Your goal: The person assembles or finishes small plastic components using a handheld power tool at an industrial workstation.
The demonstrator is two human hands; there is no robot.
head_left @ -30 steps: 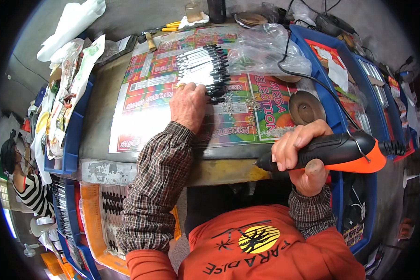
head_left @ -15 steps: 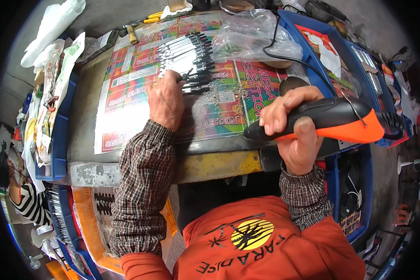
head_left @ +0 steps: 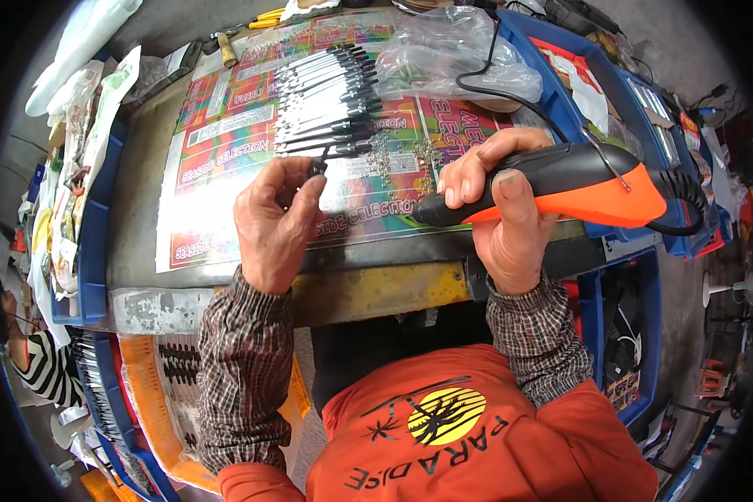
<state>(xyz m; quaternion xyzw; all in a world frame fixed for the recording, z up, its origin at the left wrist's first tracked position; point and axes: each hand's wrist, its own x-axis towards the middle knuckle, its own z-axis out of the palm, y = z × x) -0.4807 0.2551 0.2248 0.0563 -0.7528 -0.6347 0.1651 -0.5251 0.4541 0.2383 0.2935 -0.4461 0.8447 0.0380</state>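
My right hand [head_left: 510,209] is wrapped around a black and orange electric screwdriver [head_left: 560,186], its black nose pointing left over the bench's near part. Between thumb and fingers, my left hand [head_left: 272,222] pinches a small black piece [head_left: 319,166], mostly hidden by the fingertips. Just beyond that hand lies a row of slim silvery pieces with black ends [head_left: 322,100], side by side on colourful printed sheets [head_left: 217,188]. Right of the row, small metal screws [head_left: 427,159] are scattered in loose clusters.
Clear plastic bags [head_left: 456,58] lie at the back, beside the tool's black cord. Blue trays [head_left: 552,79] of parts stand at the right, another blue bin [head_left: 99,226] at the left. Below the bench edge sits an orange crate [head_left: 146,402]. A person in striped sleeves [head_left: 50,368] is far left.
My left hand has drawn back from the row toward me, now showing a black piece in its pinch. The screwdriver has shifted slightly left and away from me.
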